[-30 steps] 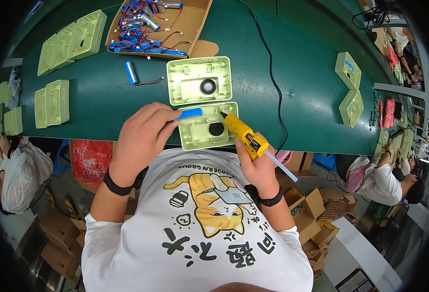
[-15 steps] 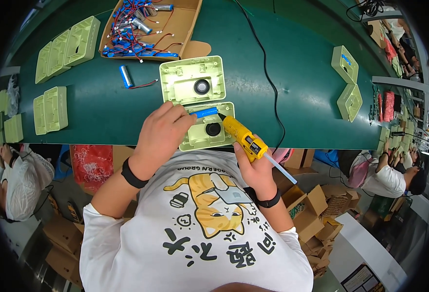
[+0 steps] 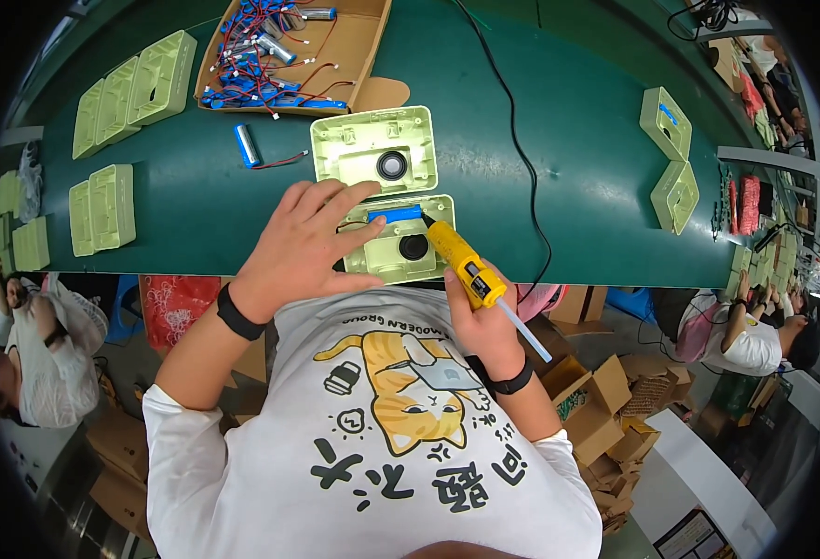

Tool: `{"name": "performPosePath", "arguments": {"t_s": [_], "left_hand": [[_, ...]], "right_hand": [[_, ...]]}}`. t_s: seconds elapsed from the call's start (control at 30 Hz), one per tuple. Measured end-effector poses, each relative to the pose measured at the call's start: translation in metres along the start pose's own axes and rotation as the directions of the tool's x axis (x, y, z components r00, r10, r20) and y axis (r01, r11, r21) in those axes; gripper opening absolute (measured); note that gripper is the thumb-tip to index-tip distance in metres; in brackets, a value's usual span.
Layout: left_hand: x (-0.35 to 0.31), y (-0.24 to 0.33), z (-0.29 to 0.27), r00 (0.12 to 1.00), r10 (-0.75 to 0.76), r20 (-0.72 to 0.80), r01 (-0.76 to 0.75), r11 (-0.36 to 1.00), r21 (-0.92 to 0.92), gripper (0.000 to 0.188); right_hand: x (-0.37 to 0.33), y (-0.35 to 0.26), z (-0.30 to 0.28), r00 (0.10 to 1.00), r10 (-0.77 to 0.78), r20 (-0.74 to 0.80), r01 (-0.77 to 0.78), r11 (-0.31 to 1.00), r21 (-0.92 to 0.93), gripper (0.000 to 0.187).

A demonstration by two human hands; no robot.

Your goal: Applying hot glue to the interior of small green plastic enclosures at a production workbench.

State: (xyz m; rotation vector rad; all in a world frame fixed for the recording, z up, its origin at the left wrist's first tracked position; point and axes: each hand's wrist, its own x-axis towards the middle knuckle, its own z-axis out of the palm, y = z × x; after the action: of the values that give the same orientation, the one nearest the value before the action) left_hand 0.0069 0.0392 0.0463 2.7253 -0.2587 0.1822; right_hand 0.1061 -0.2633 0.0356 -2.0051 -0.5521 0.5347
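My right hand is wrapped round a yellow hot glue gun with a pale glue stick out of its back. Its dark nozzle meets the right end of a blue cylindrical battery. That battery lies along the upper part of a light green plastic housing, beside a round black speaker. My left hand is open with fingers spread over the housing's left side; one fingertip is at the battery's left end. Just beyond stands a second green housing half with its own speaker.
A cardboard box of wired batteries stands at the back. One loose battery lies left of the housings. Green housings sit at the left and right. A black cable crosses the green table. Other people work at both sides.
My left fingers have let go of the battery and spread apart over the housing. The battery now lies flat in it, and the glue gun's tip stays at its right end.
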Motion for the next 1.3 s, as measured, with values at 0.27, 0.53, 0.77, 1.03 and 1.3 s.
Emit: {"name": "performPosePath", "arguments": {"t_s": [0.27, 0.53, 0.77, 1.03, 1.3], "left_hand": [[-0.012, -0.003, 0.01, 0.999, -0.045, 0.022, 0.046, 0.998, -0.049, 0.089], [-0.023, 0.017, 0.035, 0.988, -0.136, -0.074, 0.138, 0.99, 0.017, 0.092], [-0.019, 0.032, 0.072, 0.949, -0.156, -0.273, 0.163, 0.987, 0.004, 0.087], [-0.034, 0.022, 0.076, 0.922, -0.253, -0.294, 0.202, 0.96, -0.194, 0.077], [-0.036, 0.018, 0.08, 0.92, -0.233, -0.316, 0.164, 0.959, -0.232, 0.068]], "right_hand": [[-0.002, -0.006, -0.007, 0.999, -0.028, -0.016, 0.028, 0.999, -0.024, 0.016], [0.005, -0.007, -0.016, 0.999, 0.028, -0.022, -0.029, 0.999, -0.034, 0.025], [-0.002, -0.033, -0.048, 0.981, 0.184, 0.062, -0.18, 0.982, -0.061, 0.016], [0.018, -0.054, -0.018, 0.969, -0.011, 0.247, 0.044, 0.99, -0.132, 0.015], [0.026, -0.059, -0.001, 0.979, 0.07, 0.192, -0.037, 0.985, -0.168, 0.017]]}}
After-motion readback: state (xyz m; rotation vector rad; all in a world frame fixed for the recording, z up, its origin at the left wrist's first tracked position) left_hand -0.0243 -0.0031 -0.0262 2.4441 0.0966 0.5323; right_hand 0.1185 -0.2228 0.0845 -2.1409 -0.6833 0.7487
